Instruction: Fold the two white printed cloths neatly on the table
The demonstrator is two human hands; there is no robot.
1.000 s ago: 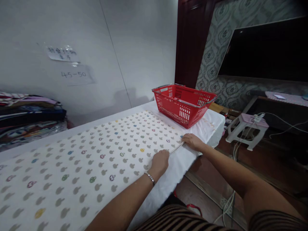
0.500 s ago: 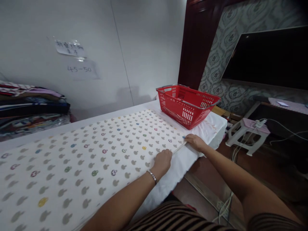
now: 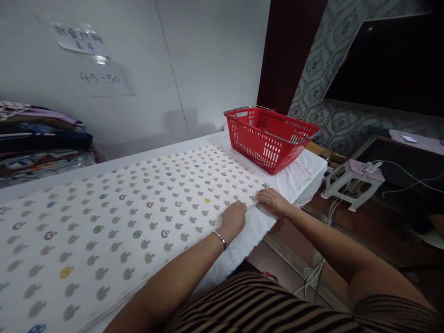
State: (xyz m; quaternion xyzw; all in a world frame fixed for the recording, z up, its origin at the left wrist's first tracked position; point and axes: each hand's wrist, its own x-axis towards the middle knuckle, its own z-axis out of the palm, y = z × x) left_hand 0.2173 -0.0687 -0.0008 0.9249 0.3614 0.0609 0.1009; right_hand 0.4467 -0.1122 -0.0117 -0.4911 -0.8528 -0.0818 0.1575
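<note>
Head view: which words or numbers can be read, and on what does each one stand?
"45-50": handwritten on the lower clear taped sheet on the white wall.
Upper white paper note: handwritten characters, too blurred to read.
Red plastic basket and white mushroom-print cloth: no text visible.

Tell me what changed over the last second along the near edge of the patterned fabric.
The right hand slid along the edge of the patterned fabric toward the left hand, so the gap between them narrowed. The left hand stayed pressed on the same edge. Fabric, red basket and white table cover kept their places; only the camera shifted.
</note>
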